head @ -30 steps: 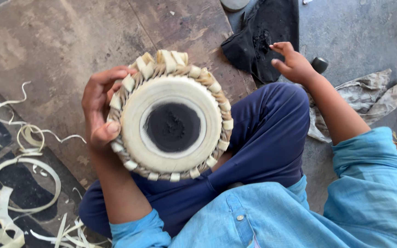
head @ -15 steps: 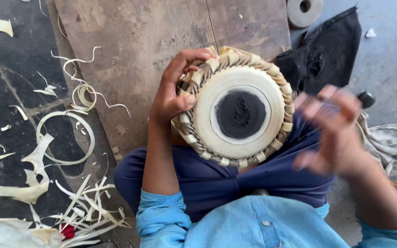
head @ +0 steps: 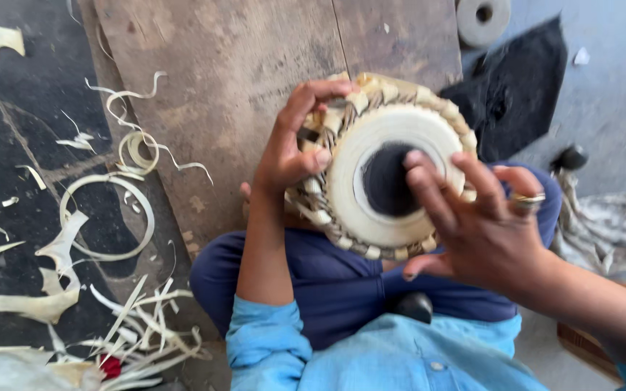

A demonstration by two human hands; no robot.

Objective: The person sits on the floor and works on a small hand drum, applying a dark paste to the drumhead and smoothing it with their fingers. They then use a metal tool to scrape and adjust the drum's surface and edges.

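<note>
drum (head: 389, 170), a small round hand drum with a pale skin head, a black circular patch at its centre and a woven rim of straw-coloured lacing, sits tilted on the person's lap, resting against the dark blue trousers (head: 327, 289) and facing up toward the camera. the left hand (head: 291, 148) is clamped on the drum's left rim, fingers curled over the top of the lacing and thumb pressed on the braided edge, so its grip is closed firmly around the rim and steadies the whole piece. the right hand (head: 483, 217), with a ring on one finger, lies across the drum's right side; its fingers are spread and laid flat, the tips reaching the black patch, so it is a loose, open hand that presses rather than clasps anything. judged from this, the step in hand looks like working or testing the head while the drum is braced: one hand holds, the other rubs or feels the centre. the next move would call for the left hand to keep the rim from turning while the right hand shifts its pressure, or for the drum to be rotated in the lap to bring another part of the lacing up. beyond the drum's upper edge lies a worn wooden board (head: 233, 80); to the left of the drum pale curled shavings (head: 103, 210) litter the dark floor, and to its upper right lie a black cloth (head: 523, 80) and a small grey ring-shaped disc (head: 483, 18).
</note>
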